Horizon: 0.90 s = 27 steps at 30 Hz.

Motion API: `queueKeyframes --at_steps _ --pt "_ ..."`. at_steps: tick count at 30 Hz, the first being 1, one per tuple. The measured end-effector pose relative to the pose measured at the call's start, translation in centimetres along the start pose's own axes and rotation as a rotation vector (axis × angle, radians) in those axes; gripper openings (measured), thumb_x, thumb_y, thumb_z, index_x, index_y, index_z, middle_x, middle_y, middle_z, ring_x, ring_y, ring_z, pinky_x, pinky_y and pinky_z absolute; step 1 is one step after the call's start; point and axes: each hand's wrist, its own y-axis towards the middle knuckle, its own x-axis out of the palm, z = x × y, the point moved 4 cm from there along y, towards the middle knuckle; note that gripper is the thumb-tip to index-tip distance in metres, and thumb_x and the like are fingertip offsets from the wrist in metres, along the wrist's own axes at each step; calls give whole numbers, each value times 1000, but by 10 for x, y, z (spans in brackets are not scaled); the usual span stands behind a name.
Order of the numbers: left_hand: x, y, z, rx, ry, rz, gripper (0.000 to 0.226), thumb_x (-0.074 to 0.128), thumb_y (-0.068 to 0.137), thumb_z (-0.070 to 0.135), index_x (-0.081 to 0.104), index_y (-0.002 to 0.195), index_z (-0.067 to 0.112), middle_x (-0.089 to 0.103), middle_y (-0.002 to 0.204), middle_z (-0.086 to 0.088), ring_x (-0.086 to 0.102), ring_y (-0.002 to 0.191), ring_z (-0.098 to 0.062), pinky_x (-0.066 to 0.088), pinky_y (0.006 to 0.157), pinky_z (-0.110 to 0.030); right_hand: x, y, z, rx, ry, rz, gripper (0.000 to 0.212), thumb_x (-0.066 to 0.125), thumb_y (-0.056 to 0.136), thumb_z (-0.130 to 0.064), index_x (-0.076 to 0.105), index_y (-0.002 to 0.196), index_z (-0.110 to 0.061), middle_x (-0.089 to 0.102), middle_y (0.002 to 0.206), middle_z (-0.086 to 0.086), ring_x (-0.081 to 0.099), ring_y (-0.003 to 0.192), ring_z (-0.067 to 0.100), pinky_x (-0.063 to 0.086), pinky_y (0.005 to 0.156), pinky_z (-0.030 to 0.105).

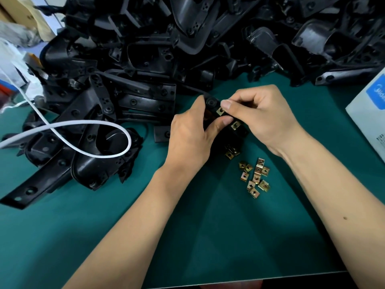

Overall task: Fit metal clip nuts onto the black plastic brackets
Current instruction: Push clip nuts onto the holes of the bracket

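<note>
At your far left a white cable loops once over the pile of black brackets, which fills the back of the bench from the left edge to the right; they are too many and too tangled to count. One long bracket juts out of the pile toward the bench's left front, nearly to the picture's edge.

Your left hand grips one bracket from the left, fingers curled round it, thumb pressed up against its underside. Two clip nuts are already seated on this bracket: one just beside your right thumb, one lower on the same edge. Your right hand comes in from the right with fingers curled, thumb and forefinger pinching the bracket's edge at the upper nut.

Just below your hands lies a small cluster of two or three nuts, partly in shadow, so you cannot count them surely. Nearer you, between your forearms, a loose heap of nuts holds about ten, touching and overlapping.

At the right edge a white box with a blue label stands partly out of view, well apart from the nuts.

The green bench is bare in front of the nuts down to its front edge, and between the box and your right forearm.
</note>
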Motion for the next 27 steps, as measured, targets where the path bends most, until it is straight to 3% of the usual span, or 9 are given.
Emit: queueKeyframes --at_steps 3,5,8,11,13,15,18,21,27 --pt "1 1 -2 -8 21 57 29 69 98 41 50 86 22 53 64 14 51 60 -4 40 56 -24 0 -4 3 5 -10 7 29 63 102 -30 80 87 -13 74 87 21 70 88 37 56 85 51" --pt "1 3 -3 -43 60 98 38 69 97 45 41 80 26 45 58 15 45 53 -6 32 54 -26 -5 -6 4 19 -39 7 31 61 103 -37 80 92 -16 72 92 26 71 91 37 54 85 53" --pt "-3 3 -5 -76 150 184 45 68 94 55 40 83 21 45 59 14 42 52 -8 33 60 -35 -10 -7 3 41 -190 -59 17 77 89 -44 80 96 -30 77 88 -7 72 86 9 56 83 38" --pt "-7 1 -8 -102 176 217 47 66 93 61 48 95 18 48 63 13 48 58 -11 41 66 -42 -6 -10 3 4 -296 -51 23 89 78 -36 80 98 -29 76 87 -13 71 84 6 56 78 28" --pt "-10 2 -9 -106 167 197 54 67 92 61 54 124 19 54 68 13 58 69 -20 50 78 -48 -4 -10 1 -29 -309 16 22 90 78 -31 81 98 -28 75 84 -16 71 84 3 55 77 22" --pt "-13 4 -7 -55 122 132 61 69 92 59 49 141 29 62 77 12 59 74 -18 53 85 -44 -7 -9 2 -32 -296 71 22 90 77 -29 81 98 -26 75 84 -17 71 85 3 54 77 18" --pt "-11 8 -10 4 47 1 39 73 92 47 62 128 34 73 97 14 68 82 -10 56 83 -36 -12 -8 5 -8 -286 82 18 89 79 -29 81 95 -28 75 82 -17 70 80 3 53 73 17" --pt "-9 9 -16 -16 -12 -51 20 72 95 36 67 114 32 72 94 16 68 83 -10 54 76 -29 -11 -8 6 3 -272 37 15 88 80 -29 79 92 -28 75 83 -14 70 79 7 56 74 25" --pt "-13 8 -14 31 -42 -111 15 72 97 23 64 110 22 69 87 14 65 79 -8 46 69 -17 -10 -13 4 -42 -246 -38 13 82 87 -22 70 92 -18 70 85 -6 64 82 13 51 75 36"
